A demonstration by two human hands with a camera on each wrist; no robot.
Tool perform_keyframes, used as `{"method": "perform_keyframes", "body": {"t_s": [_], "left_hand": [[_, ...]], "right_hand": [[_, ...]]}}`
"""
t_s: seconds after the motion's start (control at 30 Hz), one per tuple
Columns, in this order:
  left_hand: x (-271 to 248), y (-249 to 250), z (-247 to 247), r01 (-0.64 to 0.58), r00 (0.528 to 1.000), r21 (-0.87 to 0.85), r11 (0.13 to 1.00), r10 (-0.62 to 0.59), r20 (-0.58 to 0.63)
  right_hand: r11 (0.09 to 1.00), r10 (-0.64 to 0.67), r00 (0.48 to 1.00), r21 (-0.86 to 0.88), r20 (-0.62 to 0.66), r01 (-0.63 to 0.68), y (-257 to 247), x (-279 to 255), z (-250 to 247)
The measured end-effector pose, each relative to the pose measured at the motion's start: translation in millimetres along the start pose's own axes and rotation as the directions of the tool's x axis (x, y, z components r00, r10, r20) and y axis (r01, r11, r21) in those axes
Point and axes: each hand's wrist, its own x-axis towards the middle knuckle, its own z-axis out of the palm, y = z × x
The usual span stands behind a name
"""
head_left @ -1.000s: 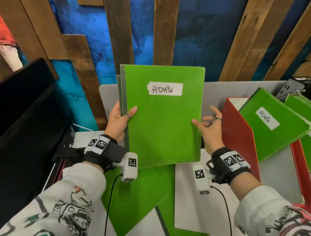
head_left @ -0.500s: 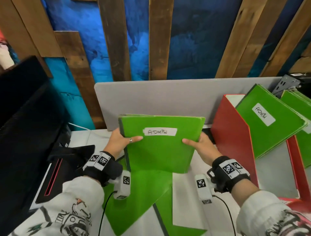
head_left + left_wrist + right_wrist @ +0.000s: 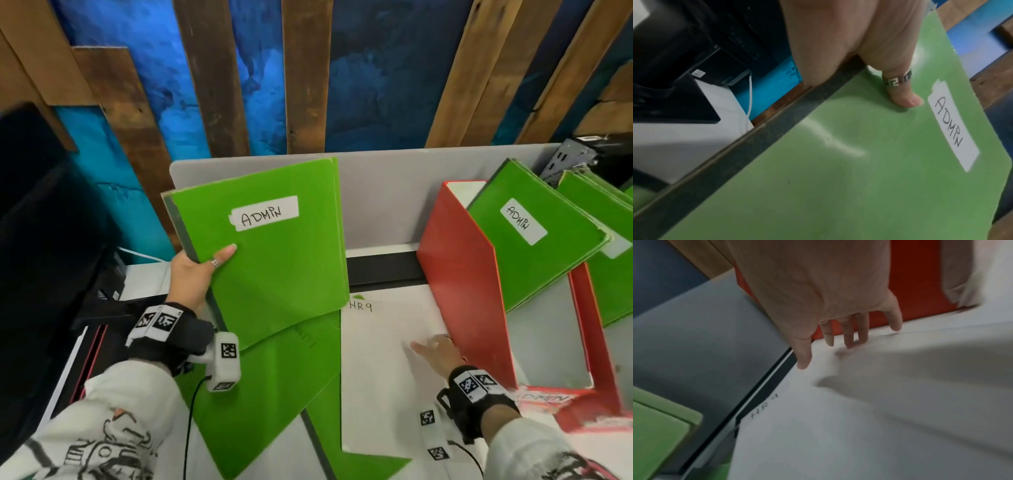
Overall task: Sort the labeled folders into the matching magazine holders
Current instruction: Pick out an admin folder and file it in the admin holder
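A blue painted wall [image 3: 370, 85] crossed by slanted wooden planks [image 3: 305, 68] — a grey desk partition [image 3: 383, 198] stands before it.

smooth, slightly glossy green card folder [image 3: 274, 260] with matt white paper label [image 3: 263, 214]; rough wooden wall planks [image 3: 305, 75]

free: white sheet [image 3: 383, 370] beside red holder [image 3: 462, 274] | blocked: holder wall right, grey divider [image 3: 380, 198] behind, monitor [image 3: 41, 240] left

Black monitor [image 3: 41, 240] at left edge. Grey desk partition panel [image 3: 380, 198] behind desk. Blue-painted wall [image 3: 373, 68] with slanted brown wooden planks [image 3: 305, 72]. White cable [image 3: 750, 95] near monitor base.
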Motion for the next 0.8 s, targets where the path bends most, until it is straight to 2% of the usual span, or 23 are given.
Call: {"method": "perform_keyframes", "body": {"t_s": [0.13,0.2,0.3,0.43,0.57,0.67,0.8], "left_hand": [[8,12,4,-0.031,0.999,0.009,0.999,0.031,0.012],[9,15,8,-0.039,0.999,-0.001,0.999,0.039,0.013],[10,16,10,-0.03,1.0,-0.003,1.0,0.03,-0.008],[9,19,9,-0.035,0.999,0.0,0.999,0.035,-0.034],[7,24,11,-0.048,0.998,-0.029,0.998,0.047,-0.045],[5,25,12,-0.044,0.998,-0.028,0.999,0.043,-0.04],[2,27,15,-0.031,0.999,-0.032,0.999,0.03,-0.036]], "right_hand": [[0.99,0.103,0.992,-0.089,-0.068,-0.109,4,-11,2],[0.985,0.112,0.989,-0.118,-0.098,-0.123,4,-16,4],[0.989,0.127,0.985,-0.063,-0.118,-0.135,12,-13,11],[0.987,0.038,0.993,0.158,-0.11,-0.02,17,-10,11],[0.997,0.06,0.994,0.056,-0.096,-0.055,10,-16,9],[0.991,0.051,0.998,0.129,-0.048,-0.045,9,-21,13],[0.976,-0.053,0.996,0.207,-0.065,0.065,8,-24,17]]}}
